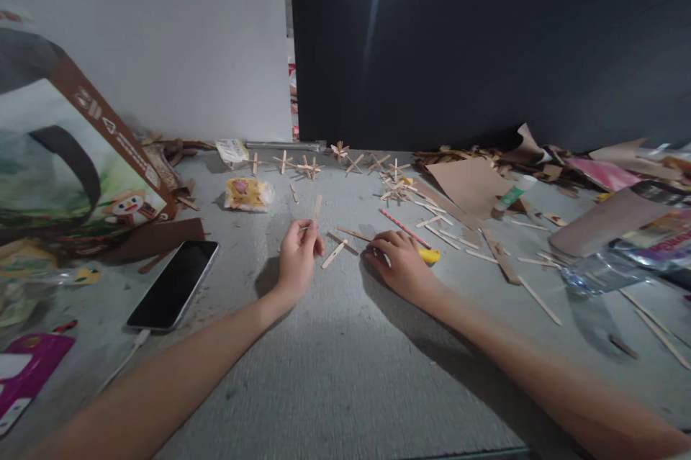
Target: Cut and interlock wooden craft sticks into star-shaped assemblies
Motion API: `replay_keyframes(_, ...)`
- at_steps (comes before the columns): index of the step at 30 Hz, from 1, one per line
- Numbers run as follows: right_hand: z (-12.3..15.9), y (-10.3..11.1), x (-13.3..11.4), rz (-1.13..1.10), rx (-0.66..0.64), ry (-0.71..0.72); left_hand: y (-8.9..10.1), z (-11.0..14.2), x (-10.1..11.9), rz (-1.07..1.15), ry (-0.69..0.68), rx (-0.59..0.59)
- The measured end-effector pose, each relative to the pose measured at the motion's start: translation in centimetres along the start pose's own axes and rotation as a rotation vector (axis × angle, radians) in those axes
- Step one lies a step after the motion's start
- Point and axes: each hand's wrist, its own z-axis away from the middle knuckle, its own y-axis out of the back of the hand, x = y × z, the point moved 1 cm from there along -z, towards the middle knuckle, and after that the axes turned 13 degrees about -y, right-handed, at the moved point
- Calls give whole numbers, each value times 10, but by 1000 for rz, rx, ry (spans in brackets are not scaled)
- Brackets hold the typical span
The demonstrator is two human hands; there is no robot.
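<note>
Left grip (299, 258): closed, thumb and fingers pinching one wooden stick (317, 208), its free end pointing up and away from the wrist. Right grip (398, 262): palm down, low at the tabletop (302, 373), fingers curled; cannot tell whether it has hold of anything, fingertips partly hidden. Yellow object (430, 256) just beside it, on the outer side. Between the hands: crossed sticks (333, 255), one pale, one darker, lying flat; a further stick (353, 234) reaches to the right fingers. Toward the back: a row of star-shaped stick pieces (309, 168); yellow packet (248, 195) in front of the row's left end. Right side: red striped straw (404, 228), loose sticks (540, 300), brown cardboard (467, 190), white-and-green tube (515, 194), clear bottle (604, 269). Left side: phone (173, 286), screen dark, white cable (122, 366) plugged into its near end.
</note>
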Motion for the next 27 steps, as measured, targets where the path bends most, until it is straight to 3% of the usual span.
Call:
replay_keyframes(4,-13,-11,-20,10,-79,18,0,1,-2,-22,-14,-25)
replay_keyframes(9,-28,-25,-21,-80,-80,28,-1,2,-3,-2,2,-41)
replay_keyframes(16,-36,-19,-10,-557,123,-131,0,1,-4,59,80,-82)
replay_keyframes(20,-38,-14,-13,-718,209,-137,1,1,-6,73,131,-99)
replay_keyframes(27,-40,-5,-20,-908,253,-133,-1,1,-2,6,243,-380)
